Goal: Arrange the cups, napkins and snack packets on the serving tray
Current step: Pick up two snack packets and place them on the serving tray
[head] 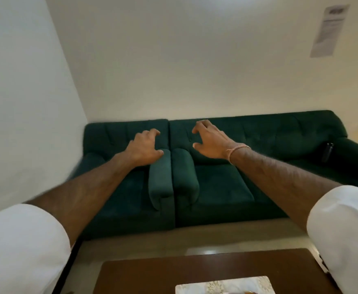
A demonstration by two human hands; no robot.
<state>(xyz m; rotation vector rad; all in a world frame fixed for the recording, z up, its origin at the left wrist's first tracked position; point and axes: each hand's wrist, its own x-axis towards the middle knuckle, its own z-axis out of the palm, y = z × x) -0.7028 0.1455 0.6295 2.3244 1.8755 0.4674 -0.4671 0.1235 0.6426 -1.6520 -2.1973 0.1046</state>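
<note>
Both arms stretched out over the green sofa point(195, 183). Left hand point(144, 148) and right hand point(211, 142) empty, fingers spread and curled, gripping nothing. Tray point(222, 284) barely visible on the table point(152, 274) below; cups, napkins, packets out of view. Probably not started.

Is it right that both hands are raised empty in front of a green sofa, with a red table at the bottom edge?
Not quite: the head view shows a brown table, not red. The rest holds: the left hand and right hand are raised, open and empty, in front of the green sofa.
</note>
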